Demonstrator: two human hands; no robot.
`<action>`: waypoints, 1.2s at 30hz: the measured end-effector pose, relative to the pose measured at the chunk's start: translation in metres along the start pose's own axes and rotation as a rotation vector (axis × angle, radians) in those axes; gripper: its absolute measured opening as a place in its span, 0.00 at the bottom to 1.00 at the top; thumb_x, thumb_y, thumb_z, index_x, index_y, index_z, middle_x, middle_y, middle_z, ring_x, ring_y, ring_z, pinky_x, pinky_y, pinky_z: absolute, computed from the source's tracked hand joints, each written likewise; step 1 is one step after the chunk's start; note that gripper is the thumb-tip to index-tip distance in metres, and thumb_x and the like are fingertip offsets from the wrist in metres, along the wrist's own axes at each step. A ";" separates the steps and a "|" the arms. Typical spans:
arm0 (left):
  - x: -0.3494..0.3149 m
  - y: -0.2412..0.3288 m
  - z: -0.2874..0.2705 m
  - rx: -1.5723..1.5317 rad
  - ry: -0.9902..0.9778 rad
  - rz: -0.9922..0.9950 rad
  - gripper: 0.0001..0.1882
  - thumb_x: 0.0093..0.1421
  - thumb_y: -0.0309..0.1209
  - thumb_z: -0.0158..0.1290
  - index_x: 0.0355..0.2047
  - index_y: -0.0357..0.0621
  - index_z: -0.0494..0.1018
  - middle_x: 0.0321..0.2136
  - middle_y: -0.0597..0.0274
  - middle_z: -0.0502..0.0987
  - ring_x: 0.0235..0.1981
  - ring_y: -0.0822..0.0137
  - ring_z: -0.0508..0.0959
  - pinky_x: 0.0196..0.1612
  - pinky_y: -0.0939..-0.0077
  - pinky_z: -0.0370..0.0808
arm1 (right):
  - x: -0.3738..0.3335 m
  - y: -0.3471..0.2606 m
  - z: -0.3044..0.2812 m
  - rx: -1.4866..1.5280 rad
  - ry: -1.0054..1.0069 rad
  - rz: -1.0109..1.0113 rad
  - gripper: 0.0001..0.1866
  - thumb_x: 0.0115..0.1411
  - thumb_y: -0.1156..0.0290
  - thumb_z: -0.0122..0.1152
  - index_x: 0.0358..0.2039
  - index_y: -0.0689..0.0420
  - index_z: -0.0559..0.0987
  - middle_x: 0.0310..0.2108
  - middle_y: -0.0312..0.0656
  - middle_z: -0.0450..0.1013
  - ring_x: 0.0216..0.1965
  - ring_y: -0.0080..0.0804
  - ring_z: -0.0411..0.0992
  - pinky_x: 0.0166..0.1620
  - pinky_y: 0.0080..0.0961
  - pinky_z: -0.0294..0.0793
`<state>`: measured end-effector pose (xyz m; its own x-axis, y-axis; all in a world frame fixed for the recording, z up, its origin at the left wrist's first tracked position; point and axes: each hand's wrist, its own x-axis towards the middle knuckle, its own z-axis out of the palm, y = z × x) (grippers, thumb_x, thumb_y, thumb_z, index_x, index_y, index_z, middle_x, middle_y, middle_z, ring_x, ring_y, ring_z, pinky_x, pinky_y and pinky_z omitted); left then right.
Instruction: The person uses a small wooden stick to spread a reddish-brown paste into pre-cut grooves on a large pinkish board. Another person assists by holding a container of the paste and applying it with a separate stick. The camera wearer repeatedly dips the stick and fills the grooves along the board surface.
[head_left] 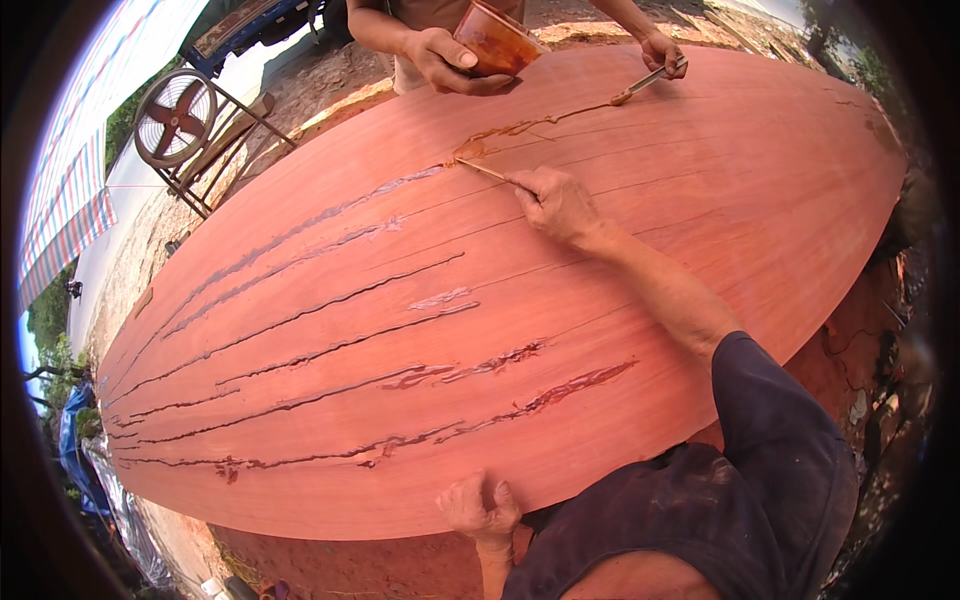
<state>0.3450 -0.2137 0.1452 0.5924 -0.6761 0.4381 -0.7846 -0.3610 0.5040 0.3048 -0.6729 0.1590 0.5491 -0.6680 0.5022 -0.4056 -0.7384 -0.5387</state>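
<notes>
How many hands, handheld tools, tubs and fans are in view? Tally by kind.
Hands: 4 (wearer's left hand, wearer's right hand, co-worker's tub hand, co-worker's brush hand)
Handheld tools: 2 (thin stick, brush)
Tub: 1
Fan: 1
Total: 8

Bright daylight washes out the striped sheet (pixel 65 238) at upper left; soft shadows lie on the reddish wood (pixel 600 340); fisheye edges curve into black, and the right rim blurs.

Hull (pixel 560 385) — partly hidden; co-worker (pixel 428 13), vehicle (pixel 245 32) — cropped
</notes>
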 end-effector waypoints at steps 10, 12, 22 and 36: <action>0.001 0.000 0.000 -0.007 0.001 0.011 0.21 0.63 0.50 0.59 0.36 0.42 0.81 0.28 0.57 0.78 0.30 0.51 0.76 0.38 0.56 0.69 | -0.010 -0.021 0.012 -0.073 -0.042 -0.023 0.13 0.66 0.70 0.63 0.50 0.53 0.85 0.34 0.49 0.77 0.34 0.51 0.78 0.37 0.43 0.79; 0.001 0.000 -0.001 -0.002 -0.006 0.010 0.21 0.63 0.50 0.59 0.36 0.42 0.81 0.28 0.57 0.78 0.30 0.51 0.76 0.38 0.56 0.69 | -0.011 -0.026 0.017 -0.025 0.005 -0.033 0.12 0.67 0.71 0.62 0.50 0.53 0.84 0.34 0.50 0.77 0.34 0.51 0.78 0.36 0.43 0.79; 0.001 0.000 0.000 -0.017 0.001 0.001 0.21 0.63 0.50 0.60 0.36 0.42 0.81 0.28 0.57 0.78 0.31 0.51 0.76 0.39 0.56 0.70 | -0.003 -0.024 0.018 0.221 0.102 0.105 0.13 0.68 0.74 0.58 0.50 0.60 0.84 0.31 0.51 0.79 0.30 0.43 0.78 0.34 0.36 0.77; 0.001 -0.001 0.000 0.006 -0.007 0.009 0.21 0.64 0.50 0.59 0.36 0.43 0.81 0.28 0.57 0.79 0.30 0.51 0.77 0.38 0.56 0.69 | -0.018 0.011 -0.029 0.234 0.074 0.290 0.15 0.69 0.72 0.54 0.49 0.65 0.83 0.22 0.31 0.68 0.24 0.18 0.65 0.27 0.24 0.66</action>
<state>0.3460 -0.2137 0.1454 0.5838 -0.6836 0.4379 -0.7913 -0.3584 0.4954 0.2690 -0.6718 0.1635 0.3781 -0.8575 0.3489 -0.3542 -0.4822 -0.8013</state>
